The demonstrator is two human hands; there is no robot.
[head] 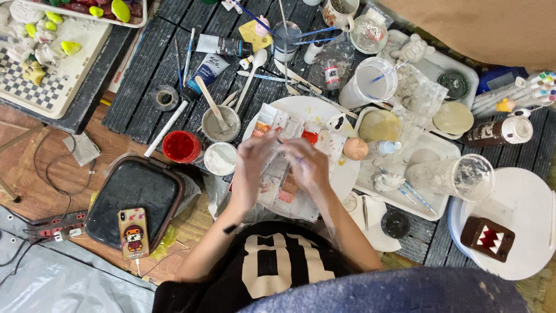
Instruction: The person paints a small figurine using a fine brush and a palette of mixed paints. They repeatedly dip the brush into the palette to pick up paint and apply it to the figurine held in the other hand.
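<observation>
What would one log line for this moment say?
left hand: over paint palette | right hand: beside it, blurred | grip: unclear | nearby: red paint cup

Dark rough wooden slat table (pixel 150 64), glossy white paint-smeared plastic palette (pixel 278 168), glossy red plastic cup (pixel 180 146)

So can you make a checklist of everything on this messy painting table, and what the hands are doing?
Surface: dark slatted table, wooden floor at the left.
Job's things: paint palette on a white round plate.
Clutter: red paint cup, white paint cup, grey bowl with a stirring stick, paint tube, brushes, clear cups, plaster figures, phone on a dark case.
Grippers: left hand and right hand are together over the palette; blurred, what they hold is unclear.
Cables: thin cord and power strip on the floor.
Surroundings: checkered tray of painted figures, grey sheet.
</observation>
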